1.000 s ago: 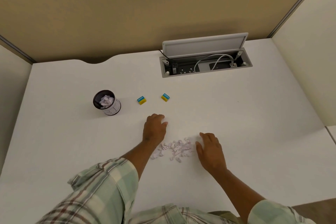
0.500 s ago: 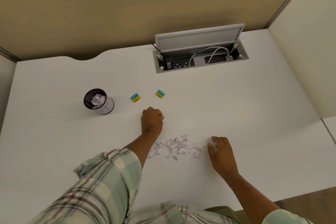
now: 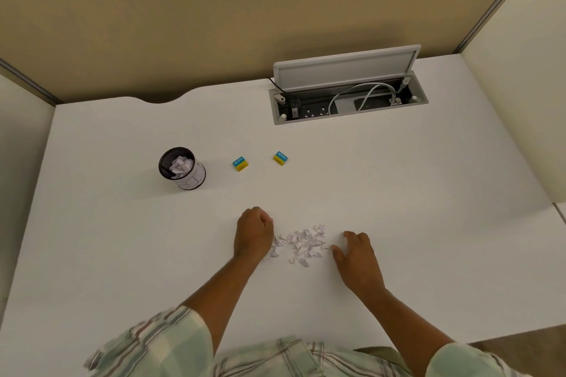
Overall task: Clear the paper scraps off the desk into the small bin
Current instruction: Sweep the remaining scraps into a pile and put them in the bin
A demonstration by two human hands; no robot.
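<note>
A loose pile of small white paper scraps (image 3: 301, 243) lies on the white desk (image 3: 413, 193) in front of me. My left hand (image 3: 254, 232) rests at the pile's left edge, fingers curled into a fist; whatever is inside it is hidden. My right hand (image 3: 356, 257) lies palm down just right of the pile, fingers apart, fingertips touching the outermost scraps. The small black mesh bin (image 3: 181, 168) stands upright at the far left, holding crumpled white paper.
Two small blue-and-yellow erasers (image 3: 240, 163) (image 3: 280, 158) sit between the bin and the pile. An open cable box (image 3: 347, 101) with sockets and a white cable is set into the desk's back. Partition walls enclose the desk.
My left hand's fingers have curled into a fist and it has drawn back against the pile's left edge. My right hand swung out to the right, then came back to the scraps.
</note>
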